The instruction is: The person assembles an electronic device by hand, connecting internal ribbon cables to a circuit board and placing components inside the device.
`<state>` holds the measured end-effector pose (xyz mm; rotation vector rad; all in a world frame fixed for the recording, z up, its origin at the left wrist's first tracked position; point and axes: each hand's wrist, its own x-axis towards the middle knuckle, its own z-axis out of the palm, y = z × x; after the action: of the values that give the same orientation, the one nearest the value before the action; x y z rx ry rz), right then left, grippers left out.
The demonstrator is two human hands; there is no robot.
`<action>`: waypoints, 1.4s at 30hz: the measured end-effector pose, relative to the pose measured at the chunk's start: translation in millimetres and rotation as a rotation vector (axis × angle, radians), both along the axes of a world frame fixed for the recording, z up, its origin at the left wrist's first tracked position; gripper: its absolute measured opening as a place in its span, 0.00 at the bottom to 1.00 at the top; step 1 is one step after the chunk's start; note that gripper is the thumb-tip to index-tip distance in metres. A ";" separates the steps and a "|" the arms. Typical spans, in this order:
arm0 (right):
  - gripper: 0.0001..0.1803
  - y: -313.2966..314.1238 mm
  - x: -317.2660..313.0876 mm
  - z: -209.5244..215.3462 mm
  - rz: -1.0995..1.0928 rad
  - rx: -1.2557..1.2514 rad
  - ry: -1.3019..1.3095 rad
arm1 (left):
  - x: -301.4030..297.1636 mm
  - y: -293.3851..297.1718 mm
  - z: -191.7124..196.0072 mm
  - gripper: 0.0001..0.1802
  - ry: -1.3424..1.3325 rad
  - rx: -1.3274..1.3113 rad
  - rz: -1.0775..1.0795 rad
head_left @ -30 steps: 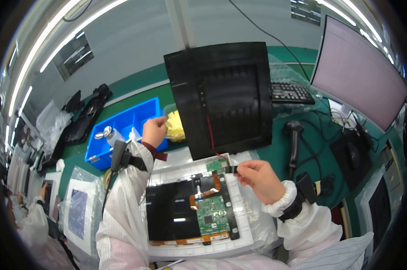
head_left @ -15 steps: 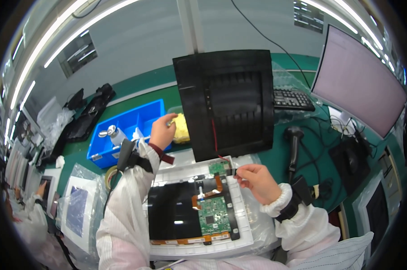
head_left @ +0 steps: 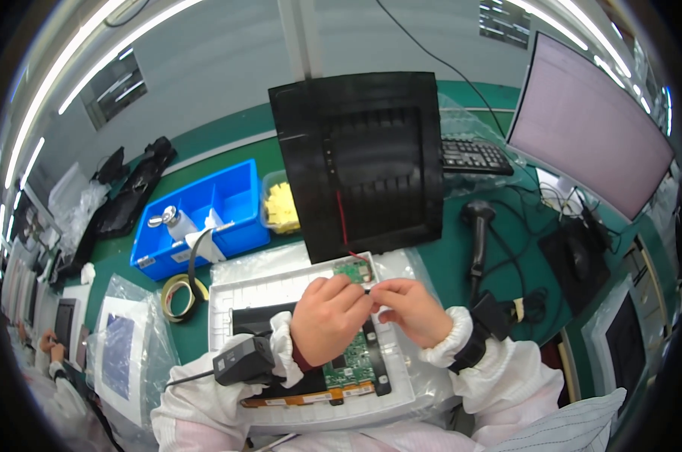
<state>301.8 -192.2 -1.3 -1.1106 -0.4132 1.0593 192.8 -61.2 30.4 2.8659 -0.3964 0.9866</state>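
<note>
A white-framed display panel lies before me with a green circuit board and orange flex strips on its back. My left hand is over the panel's upper right part, fingers curled and closed, hiding part of the boards. Right beside it, my right hand pinches with thumb and forefinger at the panel's edge. What lies between the fingertips is too small and hidden to name. A small green board sits just above both hands. From it a red wire runs up to an upright black back cover.
On the left are a blue divided bin with a dispenser bottle, a tub of yellow pieces, a tape roll and a bagged panel. A barcode scanner, keyboard, mouse and monitor stand right.
My left hand has come from beside the yellow pieces down to the panel, next to my right hand. The right hand keeps its pinch at the panel's edge. The whole view has shifted slightly.
</note>
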 end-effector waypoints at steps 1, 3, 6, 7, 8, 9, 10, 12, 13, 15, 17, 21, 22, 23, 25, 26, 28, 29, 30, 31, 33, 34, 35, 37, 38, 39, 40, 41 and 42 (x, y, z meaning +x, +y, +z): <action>0.05 -0.3 0.4 -1.5 0.005 0.004 -0.003 | 0.8 -0.1 -1.3 0.11 -0.005 0.044 0.019; 0.05 -1.1 0.1 -1.9 0.007 0.010 -0.004 | 0.9 -1.2 -1.3 0.10 -0.008 0.050 0.029; 0.05 -2.3 0.4 0.2 0.023 0.000 0.029 | -0.2 0.4 1.7 0.08 -0.011 -0.052 0.020; 0.05 -3.3 2.0 0.4 0.050 0.080 0.125 | -1.6 2.0 2.9 0.07 -0.012 -0.161 -0.001; 0.05 -3.6 3.2 0.5 0.077 0.160 0.222 | -4.1 4.5 3.7 0.07 -0.010 -0.158 0.001; 0.05 -3.7 5.2 -0.3 0.072 0.159 0.223 | -5.0 8.2 3.1 0.06 0.002 -0.393 -0.030; 0.07 -3.5 7.0 -1.2 0.057 0.180 0.179 | -5.4 11.1 2.3 0.06 0.016 -0.628 -0.060; 0.08 -2.0 5.8 -1.2 0.044 0.204 0.136 | -9.7 12.8 -0.7 0.04 0.109 -1.049 -0.117; 0.09 0.2 1.4 0.0 0.074 0.152 -0.015 | -13.0 12.3 -2.2 0.03 0.202 -1.469 -0.170; 0.10 2.8 -5.9 1.0 0.102 0.099 -0.166 | -16.5 10.2 -8.4 0.02 0.201 -1.578 -0.239; 0.10 3.4 -11.1 0.1 0.124 0.165 -0.120 | -17.4 7.3 -13.5 0.01 0.196 -1.735 -0.261; 0.10 4.6 -11.3 -11.0 0.108 0.232 -0.131 | -17.6 4.1 -18.2 0.01 0.184 -1.814 -0.271; 0.10 4.8 -10.8 -14.0 0.102 0.265 -0.124 | -16.7 3.6 -19.5 0.01 0.156 -1.837 -0.293; 0.10 4.6 -10.5 -15.3 0.096 0.297 -0.116 | -15.8 3.1 -20.8 0.01 0.129 -1.860 -0.316; 0.09 3.9 -12.8 -12.2 0.081 0.304 -0.081 | -16.2 3.5 -24.3 0.02 0.121 -1.870 -0.314; 0.08 3.5 -13.7 -11.1 0.065 0.310 -0.046 | -16.4 3.3 -25.4 0.03 0.113 -1.879 -0.314; 0.07 3.9 -13.7 -12.1 0.036 0.300 -0.098 | -16.4 1.4 -25.1 0.03 0.120 -1.894 -0.313; 0.05 3.8 -13.7 -12.5 0.009 0.291 -0.152 | -16.2 0.7 -25.0 0.03 0.125 -1.907 -0.313; 0.05 3.8 -14.0 -11.0 0.010 0.290 -0.150 | -16.6 2.2 -25.4 0.03 0.125 -1.909 -0.311; 0.03 3.6 -14.0 -7.5 -0.026 0.269 -0.196 | -16.8 5.3 -25.3 0.04 0.126 -1.728 -0.174; 0.01 4.3 -11.1 -5.1 -0.061 0.245 -0.241 | -15.3 11.3 -25.2 0.05 0.127 -1.545 -0.041; 0.02 3.7 -7.7 -5.6 -0.069 0.225 -0.348 | -13.0 14.9 -25.1 0.06 0.062 -1.383 0.057; 0.04 3.5 -5.0 -5.9 -0.076 0.205 -0.454 | -11.0 19.2 -25.2 0.07 -0.001 -1.218 0.153; 0.04 2.9 -2.0 -5.5 -0.065 0.183 -0.491 | -9.7 30.1 -25.1 0.06 0.007 -1.207 0.174; 0.04 2.7 -0.9 -5.6 -0.054 0.163 -0.530 | -9.3 33.9 -24.7 0.06 0.079 -1.187 0.148; 0.04 3.0 0.6 -6.5 -0.052 0.160 -0.528 | -8.8 36.2 -24.6 0.06 0.149 -1.166 0.124; 0.04 3.3 2.0 -7.7 -0.035 0.156 -0.573 | -9.4 32.8 -21.0 0.06 0.159 -1.127 0.128; 0.04 3.5 3.1 -8.4 -0.018 0.151 -0.619 | -8.9 31.6 -20.6 0.06 0.160 -1.131 0.130; 0.04 3.6 3.5 -6.7 -0.014 0.148 -0.618 | -8.7 30.9 -20.3 0.06 0.196 -1.075 0.133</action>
<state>305.3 -188.6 -8.0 -1.2916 -0.9553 0.6414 184.1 -30.4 10.1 1.9658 0.2831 0.6186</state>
